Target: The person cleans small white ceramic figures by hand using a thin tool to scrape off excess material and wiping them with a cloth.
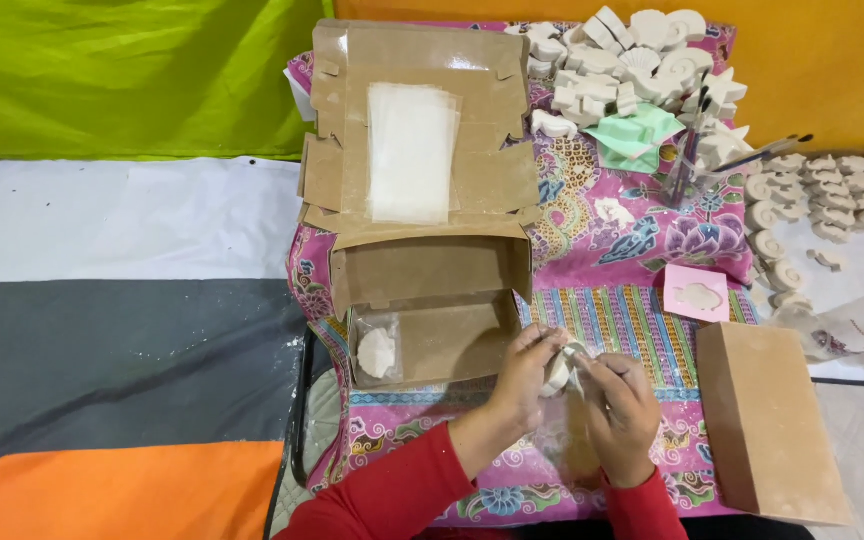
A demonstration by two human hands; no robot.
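The white piece [559, 372] is mostly hidden between the left hand [524, 385] and right hand [624, 405]

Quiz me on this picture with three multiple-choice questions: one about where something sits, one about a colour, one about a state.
1. Where is the stack of clear bags?
A. on the open box's lid
B. on the closed box
C. on the pink mould

2. What colour are the person's sleeves?
A. blue
B. red
C. white

3. What state is the box at the right in?
A. open
B. crushed
C. closed

Answers:
1 A, the bags lie on the raised lid of the open box.
2 B, both forearms show red.
3 C, its top is shut and flat.
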